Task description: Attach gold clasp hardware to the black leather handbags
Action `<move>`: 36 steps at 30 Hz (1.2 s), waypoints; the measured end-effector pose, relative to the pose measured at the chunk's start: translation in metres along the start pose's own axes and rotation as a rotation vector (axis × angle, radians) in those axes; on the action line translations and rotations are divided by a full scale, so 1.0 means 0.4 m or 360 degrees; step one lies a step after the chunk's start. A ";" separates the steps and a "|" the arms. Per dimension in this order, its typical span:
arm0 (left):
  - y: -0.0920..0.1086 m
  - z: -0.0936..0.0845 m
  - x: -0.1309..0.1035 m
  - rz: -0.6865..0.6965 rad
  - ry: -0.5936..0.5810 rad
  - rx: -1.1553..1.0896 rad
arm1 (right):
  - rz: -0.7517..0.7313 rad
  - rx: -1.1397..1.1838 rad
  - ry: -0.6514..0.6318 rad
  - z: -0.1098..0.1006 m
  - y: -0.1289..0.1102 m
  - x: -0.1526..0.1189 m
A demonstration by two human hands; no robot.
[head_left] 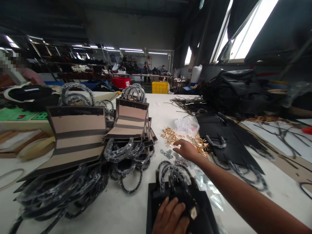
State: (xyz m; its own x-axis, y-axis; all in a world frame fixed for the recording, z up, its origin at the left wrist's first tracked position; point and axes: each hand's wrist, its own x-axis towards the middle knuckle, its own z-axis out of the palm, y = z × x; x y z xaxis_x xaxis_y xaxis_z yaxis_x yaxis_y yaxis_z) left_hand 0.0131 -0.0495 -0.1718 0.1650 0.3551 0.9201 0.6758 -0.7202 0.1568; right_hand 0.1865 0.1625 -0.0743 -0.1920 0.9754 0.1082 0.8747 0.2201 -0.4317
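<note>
My left hand lies across a black handbag panel at the bottom of the view, fingers extended and pressed on its surface. Plastic-wrapped handles rise from the panel's far edge, and a small gold fitting shows beside my fingers. My right hand is stretched forward, thumb and forefinger apart, at the near edge of a pile of small gold metal fittings. Nothing is visible between those fingertips. More gold fittings lie just beyond the hand, and small silver plates lie below it.
Stacked bag panels with beige linings and wrapped handles stand on the left, beside a second stack. A clear plastic bag lies behind the fittings. Black panels cover the right side. A yellow crate stands farther back.
</note>
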 end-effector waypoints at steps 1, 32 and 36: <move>-0.006 0.010 -0.008 -0.0003 -0.0024 0.0034 | 0.0003 -0.0038 -0.0006 0.026 -0.001 0.038; 0.031 -0.090 0.106 -0.0172 -0.0687 -0.0238 | 0.0021 0.0756 0.0313 -0.014 0.032 -0.103; 0.068 -0.111 0.136 -0.0165 -0.0810 -0.0160 | 0.0000 0.1457 0.0319 -0.094 -0.050 -0.341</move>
State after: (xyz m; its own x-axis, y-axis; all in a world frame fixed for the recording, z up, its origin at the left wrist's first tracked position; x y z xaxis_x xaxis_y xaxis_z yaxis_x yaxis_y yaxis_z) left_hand 0.0085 -0.0764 -0.1015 0.4457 0.6538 0.6115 0.6390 -0.7108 0.2941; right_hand 0.2118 0.0245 -0.0469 -0.0374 0.9740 0.2236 0.1675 0.2267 -0.9594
